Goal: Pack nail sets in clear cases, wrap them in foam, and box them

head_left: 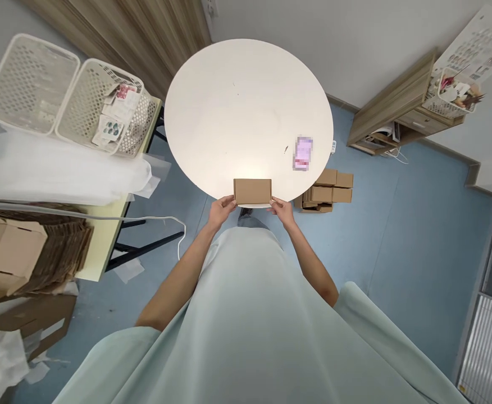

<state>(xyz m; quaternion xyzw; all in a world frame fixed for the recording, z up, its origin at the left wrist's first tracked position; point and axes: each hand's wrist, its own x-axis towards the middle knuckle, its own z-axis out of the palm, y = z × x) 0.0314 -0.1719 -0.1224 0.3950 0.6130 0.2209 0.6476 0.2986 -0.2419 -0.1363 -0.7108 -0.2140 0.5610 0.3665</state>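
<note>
Workroom: Blue floor [418,224] surrounded a round white table [237,112]; on the person's left, a side table [95,259] bore white baskets [31,84] and a stack of folded cardboard [60,247].
Brown box: One small carton [253,191] sat at the round table's near edge, squared to the person; its upper face looked shut.
Left hand: Fingers and thumb of the left hand [221,210] gripped its near left corner.
Right hand: Opposite, the right hand [283,210] held the near right corner, fingers partly curled.
Handling: Matched, light pressure at both corners seemed wise, since a hard pinch could have creased the thin board; keeping the base well onto the tabletop would likely have steadied it.
Nearby: One blurred pink-purple item [303,152] lay to the right, well apart; more boxes [322,194] stood beyond the table's rim, lower down.
</note>
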